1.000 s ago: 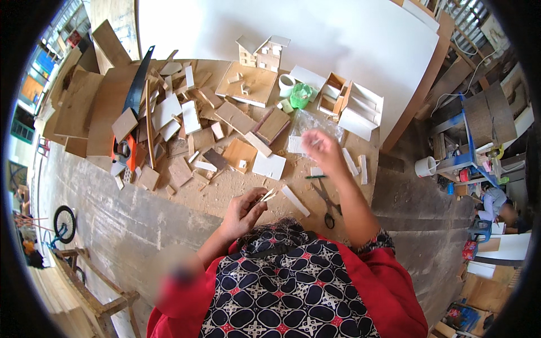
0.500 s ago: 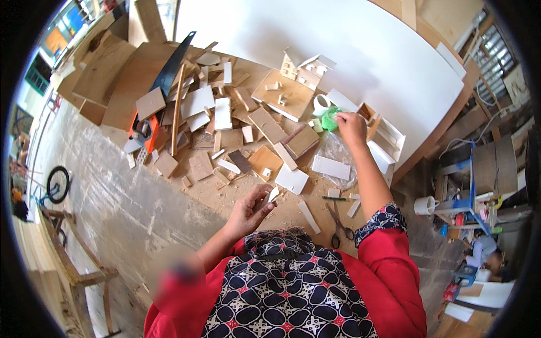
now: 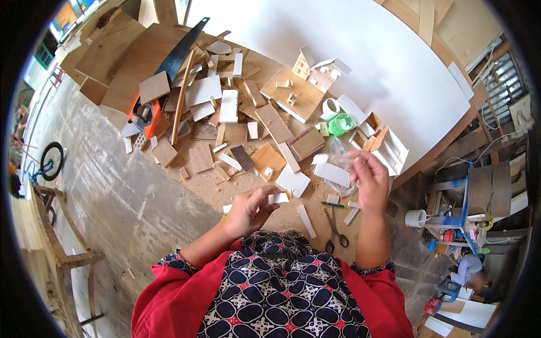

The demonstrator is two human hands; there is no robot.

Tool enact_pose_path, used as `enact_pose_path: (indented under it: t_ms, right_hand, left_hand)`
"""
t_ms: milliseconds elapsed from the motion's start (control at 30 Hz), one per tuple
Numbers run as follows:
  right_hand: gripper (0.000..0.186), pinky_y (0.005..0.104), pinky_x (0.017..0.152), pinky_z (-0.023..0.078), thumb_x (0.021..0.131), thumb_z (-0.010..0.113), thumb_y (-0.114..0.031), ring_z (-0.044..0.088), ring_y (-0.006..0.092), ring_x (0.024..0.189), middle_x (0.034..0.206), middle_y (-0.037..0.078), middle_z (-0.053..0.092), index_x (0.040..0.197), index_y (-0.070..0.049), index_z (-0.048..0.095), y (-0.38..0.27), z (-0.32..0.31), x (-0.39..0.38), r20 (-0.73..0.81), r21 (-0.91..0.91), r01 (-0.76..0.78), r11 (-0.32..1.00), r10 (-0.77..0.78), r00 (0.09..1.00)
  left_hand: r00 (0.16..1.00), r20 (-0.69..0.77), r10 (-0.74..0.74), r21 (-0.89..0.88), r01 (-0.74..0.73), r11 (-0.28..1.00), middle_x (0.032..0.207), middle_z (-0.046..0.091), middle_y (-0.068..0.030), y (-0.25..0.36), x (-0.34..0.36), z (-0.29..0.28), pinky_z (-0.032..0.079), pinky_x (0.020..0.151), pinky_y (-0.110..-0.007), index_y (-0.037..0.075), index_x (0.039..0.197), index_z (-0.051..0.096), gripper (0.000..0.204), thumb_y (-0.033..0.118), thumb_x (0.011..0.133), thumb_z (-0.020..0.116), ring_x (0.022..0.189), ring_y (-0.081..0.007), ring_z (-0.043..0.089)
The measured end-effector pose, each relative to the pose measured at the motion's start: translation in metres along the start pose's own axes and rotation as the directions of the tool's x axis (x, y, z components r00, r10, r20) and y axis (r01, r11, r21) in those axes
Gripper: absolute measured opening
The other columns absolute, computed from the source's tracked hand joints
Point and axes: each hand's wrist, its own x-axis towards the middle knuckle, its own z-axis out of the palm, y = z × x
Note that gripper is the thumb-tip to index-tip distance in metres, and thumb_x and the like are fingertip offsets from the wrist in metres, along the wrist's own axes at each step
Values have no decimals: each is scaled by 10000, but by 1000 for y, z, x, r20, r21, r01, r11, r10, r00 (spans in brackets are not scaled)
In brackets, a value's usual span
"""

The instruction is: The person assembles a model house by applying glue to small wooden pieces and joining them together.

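My left hand (image 3: 248, 211) is closed around a small white strip of wood (image 3: 278, 198), held just above the bench's near edge. My right hand (image 3: 369, 177) is raised over the right side of the bench, fingers pinched together. A thin, blurred thing with a whitish tip (image 3: 320, 159) seems to stick out leftward from those fingers; its kind is unclear. Behind it stand an open green plastic bag (image 3: 341, 124) and a white cup-like ring (image 3: 330, 109). Under the right hand lie a clear plastic sheet (image 3: 337, 147) and a white board piece (image 3: 332, 174).
Scissors (image 3: 337, 234) lie near the front edge beside a white strip (image 3: 306, 221) and a green pen (image 3: 332, 204). Wood offcuts cover the left, with an orange-handled saw (image 3: 179, 49). A small model house (image 3: 322, 71) stands at the back, a white compartment box (image 3: 395, 152) at the right.
My right hand has come away from the green bag, moving toward me with a thin thing in its fingers. My left hand keeps the white strip, now turned more level.
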Motion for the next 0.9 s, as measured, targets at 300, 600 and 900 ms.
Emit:
enact_pose_path:
  t_ms: [300, 600, 900]
  right_hand:
    - [183, 175, 582, 411, 956, 596, -163, 494, 29, 641, 797, 10, 619, 1037, -13, 662, 1, 22, -44, 129, 1, -57, 998, 56, 990]
    - [118, 280, 626, 481, 872, 640, -37, 624, 198, 735, 819, 92, 626, 978, 7, 666, -7, 27, -47, 346, -326, 429, 842, -316, 883]
    - [132, 304, 671, 498, 849, 635, 13, 631, 235, 801, 906, 98, 613, 976, -9, 665, -20, 20, -42, 583, -273, 492, 826, -265, 768]
  left_hand:
    - [978, -29, 207, 41, -206, 978, 976, 661, -143, 1, 9, 5, 508, 588, -348, 45, 1097, 538, 389, -49, 758, 703, 686, -284, 633]
    - [1000, 4, -18, -29, 18, 999, 697, 578, -77, 13, -1, 0, 378, 498, -266, 29, 1167, 476, 420, -10, 810, 695, 552, -118, 516]
    - [847, 513, -137, -346, 351, 870, 756, 575, -27, 14, 3, -16, 394, 617, -255, -11, 1243, 499, 358, 114, 916, 578, 687, -99, 488]
